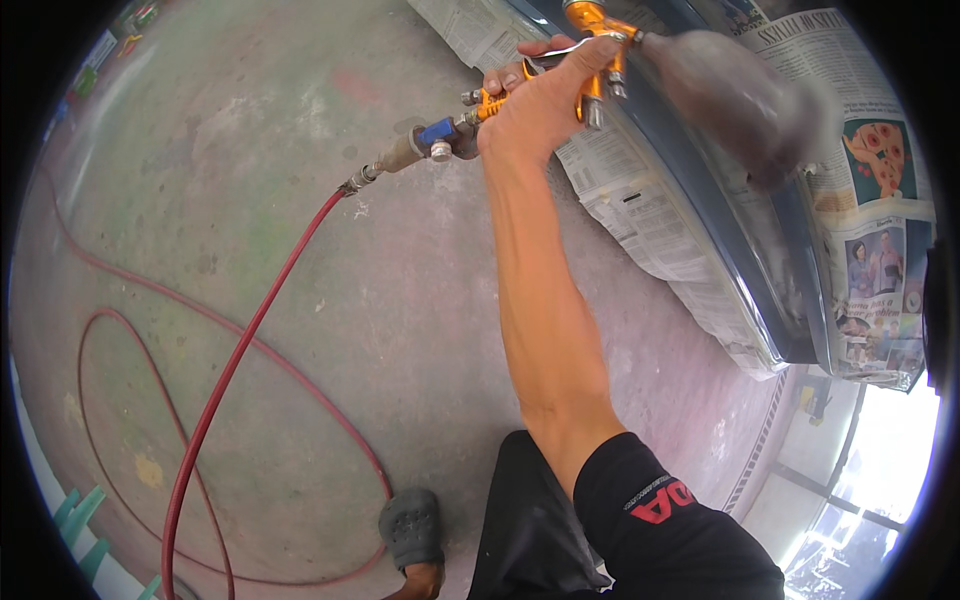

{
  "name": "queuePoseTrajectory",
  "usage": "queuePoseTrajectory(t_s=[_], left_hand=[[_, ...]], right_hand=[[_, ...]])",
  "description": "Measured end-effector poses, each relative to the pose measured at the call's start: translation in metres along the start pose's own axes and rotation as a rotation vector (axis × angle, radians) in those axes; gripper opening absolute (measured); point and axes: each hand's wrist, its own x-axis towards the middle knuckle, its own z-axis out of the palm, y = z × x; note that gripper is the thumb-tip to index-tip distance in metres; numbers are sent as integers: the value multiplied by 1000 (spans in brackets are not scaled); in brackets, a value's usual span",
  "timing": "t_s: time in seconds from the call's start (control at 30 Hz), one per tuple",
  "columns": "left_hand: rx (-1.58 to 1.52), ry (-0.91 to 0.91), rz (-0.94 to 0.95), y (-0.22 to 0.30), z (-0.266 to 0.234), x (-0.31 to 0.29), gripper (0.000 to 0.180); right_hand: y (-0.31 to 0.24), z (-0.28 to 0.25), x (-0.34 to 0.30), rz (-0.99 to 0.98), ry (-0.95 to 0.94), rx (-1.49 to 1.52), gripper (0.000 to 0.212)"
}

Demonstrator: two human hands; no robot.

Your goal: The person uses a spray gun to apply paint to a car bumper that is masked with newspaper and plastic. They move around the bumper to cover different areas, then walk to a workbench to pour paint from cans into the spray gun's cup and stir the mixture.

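My right hand (540,105) is wrapped round the handle of an orange spray gun (592,18), with the thumb laid along its body. A cloudy, greyish cup (725,85) on the gun points to the right and looks blurred. The gun is over a long, glossy dark blue-grey panel (690,200), apart from it as far as I can see. At the handle end are a blue-and-metal valve fitting (437,132) and a red air hose (255,310). My left hand is out of view.
Newspaper sheets (635,215) edge the panel, with more newspaper (830,60) on its far right side. Loops of hose lie on the stained concrete floor (400,330). A grey clog (411,525) on a foot is near the hose. Light green pieces (80,520) stand at lower left.
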Motion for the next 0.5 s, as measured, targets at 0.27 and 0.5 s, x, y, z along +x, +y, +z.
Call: queuePoseTrajectory(t_s=[0.27,0.5], left_hand=[[90,141,-6,5,6,22,30],[-6,-39,18,-6,4,34,38]], right_hand=[[-11,-10,-10,88,88,-57,70],[-56,-45,-62,-4,294,-38,64]])
